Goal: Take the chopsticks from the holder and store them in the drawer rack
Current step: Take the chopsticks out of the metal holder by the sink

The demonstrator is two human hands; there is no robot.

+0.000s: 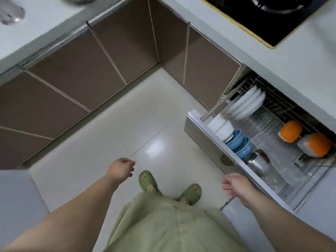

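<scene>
The drawer rack (198, 132) stands pulled out at the right, under the white counter. It holds white plates (245, 104), white bowls (221, 127), blue bowls (240, 145), a steel cup (258, 163) and two orange bowls (291, 133). My right hand (236, 184) hangs just in front of the drawer's front panel, fingers apart, holding nothing. My left hand (121, 169) hangs over the floor at the centre, fingers loosely curled, empty. No chopsticks and no holder can be made out in this view.
Brown cabinet doors (72, 73) run along the left and back under an L-shaped white counter (272, 57). A black cooktop (272, 20) sits at the top right. Pale floor tiles (127, 128) lie below, with my feet in green slippers (147, 180).
</scene>
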